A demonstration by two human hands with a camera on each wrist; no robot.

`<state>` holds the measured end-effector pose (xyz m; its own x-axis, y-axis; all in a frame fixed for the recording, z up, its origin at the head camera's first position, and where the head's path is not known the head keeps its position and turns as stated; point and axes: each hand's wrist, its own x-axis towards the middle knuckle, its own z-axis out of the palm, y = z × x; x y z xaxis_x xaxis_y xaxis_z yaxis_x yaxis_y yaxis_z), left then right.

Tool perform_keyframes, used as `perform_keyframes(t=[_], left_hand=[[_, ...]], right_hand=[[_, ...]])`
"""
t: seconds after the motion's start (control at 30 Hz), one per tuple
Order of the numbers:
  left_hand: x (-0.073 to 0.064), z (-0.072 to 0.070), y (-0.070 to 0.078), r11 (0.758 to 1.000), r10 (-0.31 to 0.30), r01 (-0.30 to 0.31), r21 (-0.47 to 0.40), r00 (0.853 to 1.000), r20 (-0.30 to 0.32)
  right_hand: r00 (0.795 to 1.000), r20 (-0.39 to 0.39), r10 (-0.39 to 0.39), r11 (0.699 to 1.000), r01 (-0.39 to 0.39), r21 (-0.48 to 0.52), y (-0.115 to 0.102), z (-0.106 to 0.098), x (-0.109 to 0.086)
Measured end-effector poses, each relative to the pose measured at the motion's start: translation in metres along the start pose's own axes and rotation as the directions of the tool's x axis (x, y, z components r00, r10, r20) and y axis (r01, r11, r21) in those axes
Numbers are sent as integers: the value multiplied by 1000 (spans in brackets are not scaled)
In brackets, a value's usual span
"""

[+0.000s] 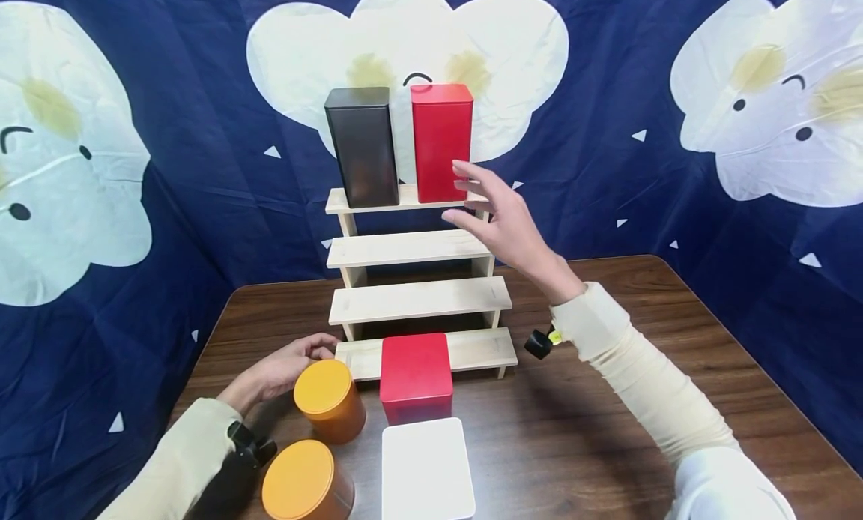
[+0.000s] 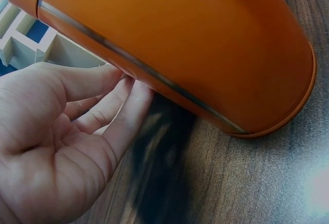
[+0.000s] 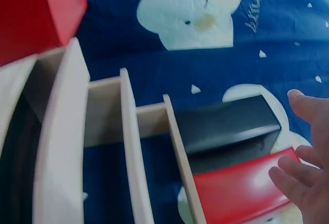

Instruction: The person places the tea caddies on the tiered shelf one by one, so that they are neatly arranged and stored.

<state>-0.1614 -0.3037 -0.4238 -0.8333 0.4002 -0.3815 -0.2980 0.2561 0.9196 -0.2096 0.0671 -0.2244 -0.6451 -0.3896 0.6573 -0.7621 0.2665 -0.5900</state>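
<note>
A tall black tin and a tall red tin stand side by side on the top step of a pale wooden stepped shelf. My right hand hovers just right of the red tin with its fingers spread, gripping nothing. In the right wrist view the fingers lie close to the red tin, beside the black tin. My left hand rests on the table. Its straight fingers touch the side of a round orange tin.
A short red square tin stands in front of the shelf's lowest step, with a white square tin nearer to me. A second orange tin is at the front left. The dark wooden table is backed by a blue curtain.
</note>
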Motion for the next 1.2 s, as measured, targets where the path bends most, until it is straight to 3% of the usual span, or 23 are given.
perform_keyframes(t=[0.33,0.77,1.0,1.2], left_hand=[[-1,1,1,1000,13,-13,2,1000,11],[-1,1,4,1000,16,-16,11,1000,9],[-2,1,5,1000,15,-15,14,1000,6],[0,1,2,999,37,-37,13,999,13]], right_hand=[[996,84,-34,999,31,39,28,25,-27],[983,186,-2,991,-22,129,35,46,-78],[967,253,8,990,-43,134,40,55,-98],[941,330,71,979,-130,159,39,64,-117]])
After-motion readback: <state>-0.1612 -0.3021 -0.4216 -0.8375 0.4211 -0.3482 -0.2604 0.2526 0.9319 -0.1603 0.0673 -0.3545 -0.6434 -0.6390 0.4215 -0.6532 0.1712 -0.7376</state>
